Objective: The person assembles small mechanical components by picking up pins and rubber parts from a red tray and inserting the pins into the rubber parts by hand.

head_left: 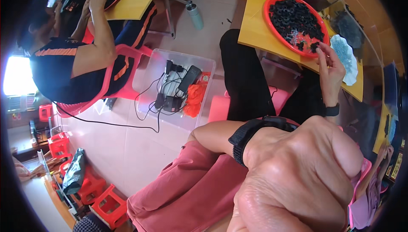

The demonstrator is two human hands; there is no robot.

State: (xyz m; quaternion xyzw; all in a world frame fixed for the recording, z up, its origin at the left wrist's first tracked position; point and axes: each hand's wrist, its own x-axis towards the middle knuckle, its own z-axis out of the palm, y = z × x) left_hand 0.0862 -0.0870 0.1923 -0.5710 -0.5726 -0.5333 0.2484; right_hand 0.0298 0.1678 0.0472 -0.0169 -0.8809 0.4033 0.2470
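Observation:
My right hand (330,68) is at the near right rim of a round red tray (267,17). Its thumb and fingers are bent together, with a small black part (314,47) at the tips. Many similar black parts (293,17) are heaped in the tray, and pale small bits lie among them near the front. Beside the hand is a white scalloped dish (350,78) of blue-grey pieces (340,53). My left hand (297,176) is raised very close to the view, its back filling the lower right. A black strap circles its wrist; its fingers are hidden.
The tray and dish rest on a yellow table (250,28). A clear plastic bin (204,108) with adapters, cables and orange bags stands on the floor. Left of it, another person (72,70) sits on a pink chair at a second yellow table. A tumbler (194,16) and red stools (110,204) also stand around.

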